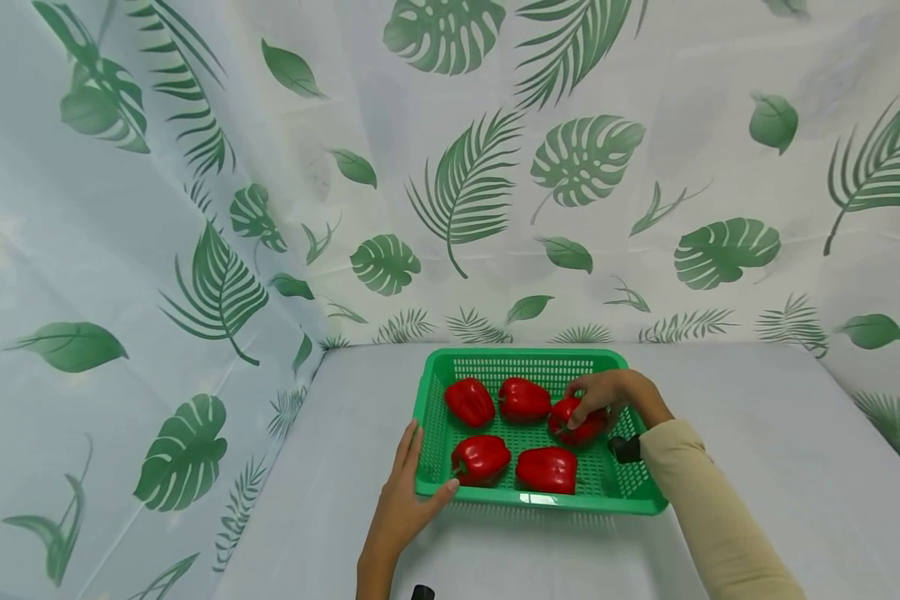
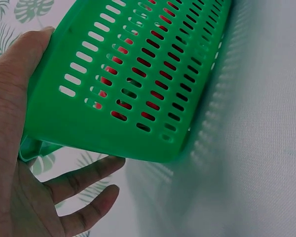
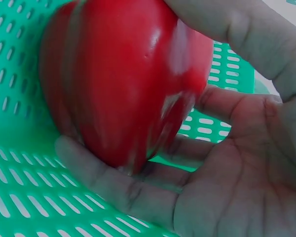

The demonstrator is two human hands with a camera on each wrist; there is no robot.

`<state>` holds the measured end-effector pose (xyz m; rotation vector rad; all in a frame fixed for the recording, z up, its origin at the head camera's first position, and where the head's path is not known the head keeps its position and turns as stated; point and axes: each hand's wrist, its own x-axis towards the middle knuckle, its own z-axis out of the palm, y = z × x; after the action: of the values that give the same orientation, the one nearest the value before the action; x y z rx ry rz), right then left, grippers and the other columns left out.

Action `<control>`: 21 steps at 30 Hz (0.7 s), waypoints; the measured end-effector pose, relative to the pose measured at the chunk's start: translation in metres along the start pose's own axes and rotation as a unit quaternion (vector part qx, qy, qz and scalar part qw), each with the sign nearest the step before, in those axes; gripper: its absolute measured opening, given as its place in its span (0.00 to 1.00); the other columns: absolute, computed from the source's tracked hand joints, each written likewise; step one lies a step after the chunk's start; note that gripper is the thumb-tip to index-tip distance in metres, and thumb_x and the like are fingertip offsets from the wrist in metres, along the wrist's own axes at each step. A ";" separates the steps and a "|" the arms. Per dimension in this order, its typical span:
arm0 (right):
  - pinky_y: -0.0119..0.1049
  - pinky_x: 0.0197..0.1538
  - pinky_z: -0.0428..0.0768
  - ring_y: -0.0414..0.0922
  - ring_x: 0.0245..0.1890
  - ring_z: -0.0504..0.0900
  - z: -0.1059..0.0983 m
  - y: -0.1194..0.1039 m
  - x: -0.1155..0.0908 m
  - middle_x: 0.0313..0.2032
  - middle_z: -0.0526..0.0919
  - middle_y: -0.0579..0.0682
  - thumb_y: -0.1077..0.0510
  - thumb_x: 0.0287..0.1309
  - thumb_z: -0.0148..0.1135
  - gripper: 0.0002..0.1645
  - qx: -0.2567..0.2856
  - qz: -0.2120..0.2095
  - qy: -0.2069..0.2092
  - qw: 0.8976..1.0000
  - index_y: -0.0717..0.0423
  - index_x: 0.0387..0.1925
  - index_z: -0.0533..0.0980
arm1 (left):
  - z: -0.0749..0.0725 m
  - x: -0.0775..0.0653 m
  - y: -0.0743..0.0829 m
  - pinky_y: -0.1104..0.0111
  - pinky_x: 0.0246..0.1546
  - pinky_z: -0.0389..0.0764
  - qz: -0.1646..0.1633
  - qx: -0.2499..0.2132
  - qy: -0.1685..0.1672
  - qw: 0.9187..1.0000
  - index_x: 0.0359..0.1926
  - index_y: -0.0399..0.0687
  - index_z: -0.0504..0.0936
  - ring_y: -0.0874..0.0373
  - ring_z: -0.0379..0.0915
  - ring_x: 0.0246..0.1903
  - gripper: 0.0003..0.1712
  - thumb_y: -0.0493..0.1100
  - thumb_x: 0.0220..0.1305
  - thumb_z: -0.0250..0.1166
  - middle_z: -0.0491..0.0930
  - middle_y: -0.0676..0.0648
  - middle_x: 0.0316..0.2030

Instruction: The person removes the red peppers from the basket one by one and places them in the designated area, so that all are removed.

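A green plastic basket point(image 1: 487, 495) with slotted walls holds several red bell peppers. My right hand point(image 1: 610, 393) grips the red bell pepper point(image 1: 587, 429) at the basket's right side; in the right wrist view thumb and fingers curl round this pepper point(image 3: 133, 74), above the slotted floor. At the near left corner, my left hand point(image 1: 405, 504) rests against the basket, thumb at the front rim and fingers along the left side. The left wrist view has the thumb on the basket's wall point(image 2: 64, 118) and two loosely extended fingers point(image 2: 89, 210) below it.
Other peppers lie in the basket: one at back left point(image 1: 469, 402), one at back middle point(image 1: 524, 400), one at front left point(image 1: 481, 459) and one at front middle point(image 1: 547, 470). Beneath is a white-covered table point(image 1: 345, 467). A leaf-patterned curtain point(image 1: 480, 308) stands behind and to the left.
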<state>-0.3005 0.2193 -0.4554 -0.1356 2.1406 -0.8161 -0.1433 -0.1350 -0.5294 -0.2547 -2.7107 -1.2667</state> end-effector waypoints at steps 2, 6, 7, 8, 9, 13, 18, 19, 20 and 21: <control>0.52 0.44 0.85 0.58 0.51 0.76 0.000 -0.001 -0.001 0.55 0.70 0.62 0.55 0.49 0.74 0.40 -0.006 -0.002 0.003 1.000 0.60 0.61 0.66 | 0.000 0.000 -0.001 0.38 0.59 0.69 -0.001 -0.001 0.003 1.000 0.77 0.55 0.49 0.46 0.52 0.74 0.52 0.62 0.60 0.65 0.41 0.61 0.78; 0.52 0.42 0.85 0.58 0.51 0.76 -0.001 -0.004 -0.004 0.55 0.70 0.63 0.54 0.49 0.74 0.40 -0.004 -0.004 0.004 1.000 0.60 0.61 0.66 | -0.001 0.000 -0.003 0.39 0.59 0.70 0.003 0.003 0.006 1.000 0.77 0.56 0.49 0.46 0.52 0.73 0.52 0.62 0.60 0.65 0.41 0.60 0.78; 0.52 0.42 0.85 0.58 0.51 0.77 -0.001 -0.005 -0.005 0.55 0.71 0.63 0.54 0.49 0.74 0.40 0.000 -0.003 0.003 1.000 0.60 0.61 0.66 | -0.001 0.001 -0.003 0.39 0.59 0.70 0.003 0.004 0.005 1.000 0.77 0.56 0.49 0.46 0.52 0.73 0.52 0.62 0.60 0.65 0.41 0.60 0.78; 0.52 0.42 0.85 0.58 0.51 0.77 -0.001 -0.005 -0.006 0.55 0.71 0.63 0.54 0.49 0.74 0.40 0.003 -0.003 0.003 1.000 0.61 0.61 0.66 | -0.001 0.001 -0.003 0.39 0.59 0.70 0.003 0.005 0.004 1.000 0.77 0.56 0.49 0.46 0.52 0.74 0.52 0.62 0.60 0.65 0.41 0.60 0.78; 0.52 0.42 0.85 0.58 0.51 0.77 -0.001 -0.005 -0.007 0.55 0.71 0.63 0.54 0.49 0.74 0.40 0.005 -0.004 0.003 1.000 0.61 0.61 0.66 | -0.001 0.001 -0.003 0.39 0.59 0.70 0.001 0.006 0.004 1.000 0.77 0.56 0.49 0.46 0.52 0.74 0.52 0.63 0.60 0.65 0.41 0.60 0.78; 0.52 0.43 0.85 0.57 0.50 0.77 -0.002 -0.006 -0.012 0.55 0.70 0.63 0.53 0.51 0.73 0.40 0.011 -0.014 0.006 1.000 0.61 0.61 0.65 | -0.002 0.001 -0.002 0.39 0.60 0.69 -0.007 0.009 0.006 1.000 0.77 0.57 0.49 0.48 0.52 0.74 0.52 0.63 0.59 0.65 0.40 0.62 0.77; 0.52 0.44 0.85 0.56 0.51 0.77 -0.004 -0.004 -0.020 0.57 0.70 0.62 0.53 0.52 0.72 0.43 0.021 -0.036 0.005 0.999 0.61 0.65 0.62 | -0.002 0.000 -0.001 0.38 0.59 0.70 -0.007 0.002 0.005 1.000 0.77 0.57 0.49 0.47 0.53 0.73 0.52 0.63 0.59 0.65 0.41 0.61 0.78; 0.52 0.44 0.85 0.57 0.51 0.77 -0.005 -0.003 -0.021 0.57 0.70 0.62 0.53 0.52 0.72 0.44 0.022 -0.042 0.004 0.999 0.62 0.65 0.61 | -0.001 -0.001 0.000 0.39 0.59 0.70 -0.007 0.000 0.003 1.000 0.77 0.56 0.49 0.46 0.53 0.73 0.52 0.63 0.59 0.65 0.41 0.60 0.78; 0.52 0.44 0.85 0.56 0.51 0.77 -0.005 -0.002 -0.023 0.57 0.70 0.62 0.53 0.52 0.72 0.44 0.026 -0.046 0.004 0.999 0.62 0.65 0.61 | -0.001 -0.001 0.000 0.39 0.59 0.70 -0.006 0.000 0.003 1.000 0.77 0.56 0.50 0.46 0.53 0.73 0.52 0.63 0.59 0.65 0.41 0.60 0.78; 0.52 0.45 0.85 0.57 0.51 0.76 -0.006 -0.002 -0.024 0.56 0.71 0.62 0.53 0.52 0.72 0.44 0.028 -0.052 0.002 0.998 0.62 0.66 0.61 | -0.001 -0.001 0.000 0.39 0.58 0.71 -0.005 0.000 0.003 1.000 0.77 0.55 0.50 0.46 0.54 0.73 0.52 0.63 0.59 0.65 0.41 0.60 0.78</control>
<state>-0.2899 0.2297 -0.4359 -0.2173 2.1271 -0.9358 -0.1425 -0.1358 -0.5292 -0.2379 -2.7109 -1.2679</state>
